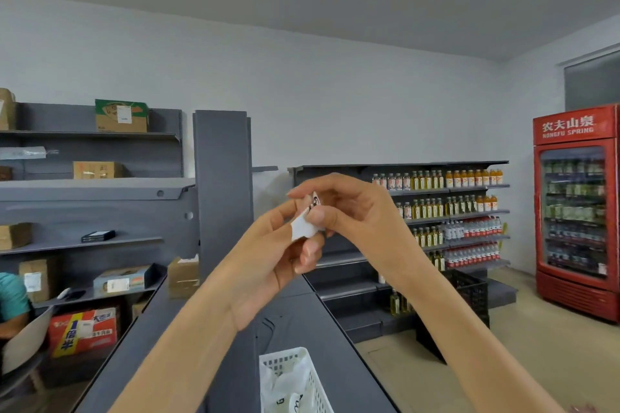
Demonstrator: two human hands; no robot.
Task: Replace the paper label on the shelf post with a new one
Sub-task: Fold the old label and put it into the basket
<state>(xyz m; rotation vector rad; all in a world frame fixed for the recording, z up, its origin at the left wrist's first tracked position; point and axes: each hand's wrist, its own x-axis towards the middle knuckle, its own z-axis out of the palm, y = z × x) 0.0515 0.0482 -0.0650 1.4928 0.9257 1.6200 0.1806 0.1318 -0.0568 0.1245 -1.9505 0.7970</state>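
paper label (303, 226) held in mid-air, pinched between the fingers of both hands: left hand (268, 255) below, right hand (349, 208) above; shelf post (223, 191) stands beyond, leftward of fingers.

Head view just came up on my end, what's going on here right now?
A person holds a small white paper label up at chest height, pinched between both hands: the left hand grips it from below, the right hand works at its top edge, apparently peeling or separating it. Nothing is being put on the grey shelf post yet. A white basket with more paper pieces sits on the dark shelf top below.
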